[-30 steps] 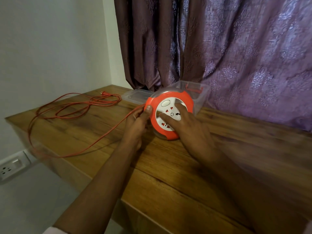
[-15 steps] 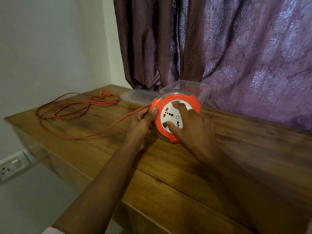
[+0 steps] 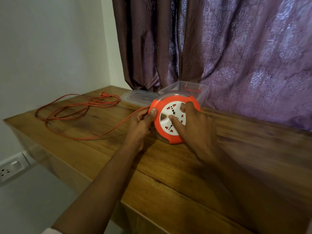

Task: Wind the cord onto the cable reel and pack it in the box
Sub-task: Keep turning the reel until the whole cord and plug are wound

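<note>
An orange cable reel (image 3: 170,138) with a white socket face stands tilted on the wooden table (image 3: 168,174). My left hand (image 3: 141,127) grips its left rim, thumb on the orange edge, where the orange cord (image 3: 108,132) enters. My right hand (image 3: 194,125) lies on the white face with fingertips pressed into it. The cord runs left across the table into loose loops (image 3: 76,108), ending in a plug (image 3: 103,94) near the wall. Behind the reel stands a clear plastic box (image 3: 200,92) with an orange latch; its clear lid (image 3: 140,97) lies beside it on the left.
A purple patterned curtain (image 3: 236,56) hangs right behind the box. A white wall (image 3: 50,48) bounds the table on the left, with a wall socket (image 3: 11,168) below the tabletop. The table's front edge (image 3: 84,176) runs diagonally under my left forearm.
The white socket face has turned under my right hand. The cord loop that hung over the table's left edge has been drawn up onto the tabletop and shortened toward the reel.
</note>
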A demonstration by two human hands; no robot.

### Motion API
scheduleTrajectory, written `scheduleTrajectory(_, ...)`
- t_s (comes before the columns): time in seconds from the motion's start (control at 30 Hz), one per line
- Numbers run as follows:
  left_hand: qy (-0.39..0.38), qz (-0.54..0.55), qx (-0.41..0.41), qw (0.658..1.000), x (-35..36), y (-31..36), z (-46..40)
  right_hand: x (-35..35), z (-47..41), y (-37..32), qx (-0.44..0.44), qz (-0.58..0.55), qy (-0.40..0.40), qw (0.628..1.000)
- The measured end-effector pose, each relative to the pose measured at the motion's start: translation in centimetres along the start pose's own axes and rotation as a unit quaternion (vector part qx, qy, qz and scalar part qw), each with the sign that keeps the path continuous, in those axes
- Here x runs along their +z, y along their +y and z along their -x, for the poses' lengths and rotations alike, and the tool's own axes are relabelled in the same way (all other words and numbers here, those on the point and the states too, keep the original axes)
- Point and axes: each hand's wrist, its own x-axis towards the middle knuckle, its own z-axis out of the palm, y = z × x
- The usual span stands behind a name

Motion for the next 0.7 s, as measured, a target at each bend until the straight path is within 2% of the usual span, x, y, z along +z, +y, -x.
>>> scheduleTrajectory(0.1,0.042,0.003,-0.006,0.999,-0.47,0.15,-0.37,-0.20,0.08,0.15,-0.107,0.056,-0.022,0.992)
scheduleTrajectory(0.2,0.063,0.038,-0.011,0.997,-0.90,0.28,-0.48,0.10,0.18,0.14,-0.156,0.066,-0.090,0.981)
scheduleTrajectory(0.3,0.048,0.042,-0.004,0.998,-0.94,0.19,-0.46,0.09,0.34,0.06,-0.193,0.084,-0.114,0.971)
scheduleTrajectory(0.57,0.037,0.033,-0.007,0.999,-0.80,-0.09,-0.47,-0.19,0.32,0.21,-0.162,0.094,-0.106,0.977)
scheduleTrajectory(0.7,0.027,0.026,-0.001,0.999,-0.61,-0.22,-0.52,-0.16,0.42,0.07,-0.120,0.084,-0.054,0.988)
